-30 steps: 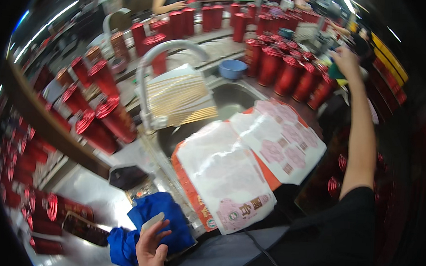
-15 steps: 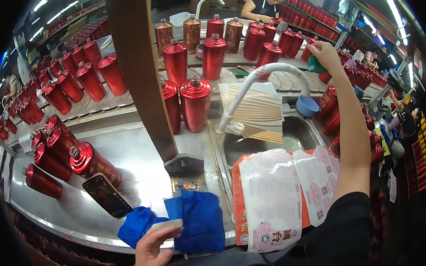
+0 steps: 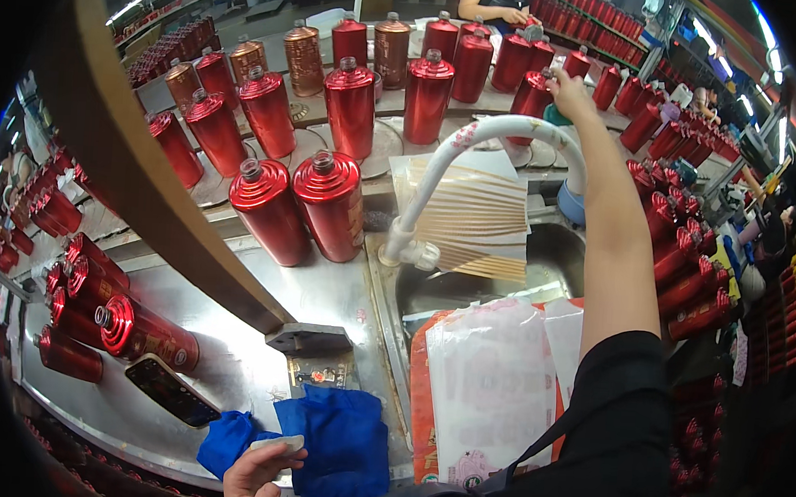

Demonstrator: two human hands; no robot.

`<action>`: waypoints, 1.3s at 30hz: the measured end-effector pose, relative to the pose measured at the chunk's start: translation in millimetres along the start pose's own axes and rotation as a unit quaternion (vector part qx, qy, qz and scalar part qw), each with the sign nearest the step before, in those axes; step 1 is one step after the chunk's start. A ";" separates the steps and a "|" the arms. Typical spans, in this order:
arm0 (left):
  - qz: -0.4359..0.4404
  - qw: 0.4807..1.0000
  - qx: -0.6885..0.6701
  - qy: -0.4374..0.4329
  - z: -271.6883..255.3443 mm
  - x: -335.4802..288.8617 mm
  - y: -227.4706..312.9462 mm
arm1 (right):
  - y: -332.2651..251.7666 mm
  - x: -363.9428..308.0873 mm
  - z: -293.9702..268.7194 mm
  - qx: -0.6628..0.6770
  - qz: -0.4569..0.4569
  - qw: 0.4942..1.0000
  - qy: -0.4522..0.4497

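Observation:
My right arm reaches far across the sink. My right hand (image 3: 573,97) is closed at the neck of a red bottle (image 3: 530,100) on the curved counter. Something green (image 3: 556,116), partly hidden, shows under that hand; its kind is unclear. Low at the front, my left hand (image 3: 261,475) has its fingers extended and thumb apart. A pale covering or flat piece (image 3: 282,444) lies along its top finger. Beside it are a crumpled blue cloth (image 3: 227,443) and a flatter blue cloth (image 3: 340,445).
A white curved tap (image 3: 459,143) arches over the sink (image 3: 557,254), near printed sheets (image 3: 494,391) and a striped sheet (image 3: 473,217). A brown post (image 3: 148,169) crosses the left. Bottles lie by a phone (image 3: 172,390); two bottles (image 3: 328,203) stand mid-counter. Another person works behind.
The view has shifted. My right hand now appears further left, beside a red bottle's neck, with the green thing more hidden. My left hand keeps the same pose near the blue cloths.

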State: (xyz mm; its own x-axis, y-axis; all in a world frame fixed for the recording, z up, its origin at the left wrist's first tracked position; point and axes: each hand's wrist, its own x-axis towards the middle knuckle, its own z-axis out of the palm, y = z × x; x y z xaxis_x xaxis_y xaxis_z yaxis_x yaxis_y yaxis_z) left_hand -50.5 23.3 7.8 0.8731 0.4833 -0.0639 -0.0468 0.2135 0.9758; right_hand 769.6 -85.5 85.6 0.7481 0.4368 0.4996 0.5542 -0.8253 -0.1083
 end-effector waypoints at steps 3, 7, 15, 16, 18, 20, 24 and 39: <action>-0.015 1.000 0.021 0.013 3.1 -4.2 4.5 | -25.2 -19.2 -9.1 -0.110 -0.003 0.994 -0.028; -0.007 1.000 0.026 0.002 5.8 9.4 -0.1 | -10.8 -16.9 -12.3 -0.141 0.019 0.990 -0.014; -0.034 0.998 0.033 0.033 8.9 9.8 3.7 | 34.4 17.0 -8.6 -0.015 0.126 0.991 -0.040; -0.036 0.998 0.038 0.044 9.2 8.1 4.2 | 39.1 19.7 -5.2 -0.032 0.126 0.990 -0.052; -0.038 0.996 0.045 0.065 8.2 4.6 3.5 | 49.6 25.0 0.4 -0.069 0.127 0.987 -0.075; -0.040 0.994 0.046 0.089 7.6 1.4 5.7 | 54.4 28.7 0.6 -0.070 0.107 0.990 -0.061; -0.022 0.995 0.039 0.093 13.6 5.1 7.5 | 70.2 40.4 -5.9 -0.145 0.085 0.986 -0.010; 0.006 0.998 0.052 -0.027 19.6 45.6 24.5 | 42.7 -43.7 -169.3 -0.042 0.004 0.984 0.176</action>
State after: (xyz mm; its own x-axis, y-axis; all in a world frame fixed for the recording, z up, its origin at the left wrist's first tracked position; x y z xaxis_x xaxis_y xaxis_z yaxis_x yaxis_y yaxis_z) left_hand -2.4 33.9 32.9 0.8978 0.4382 -0.0440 -0.0084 0.1168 0.9931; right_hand 698.8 -200.4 204.7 0.5724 0.2912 0.7665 0.5052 -0.8615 -0.0500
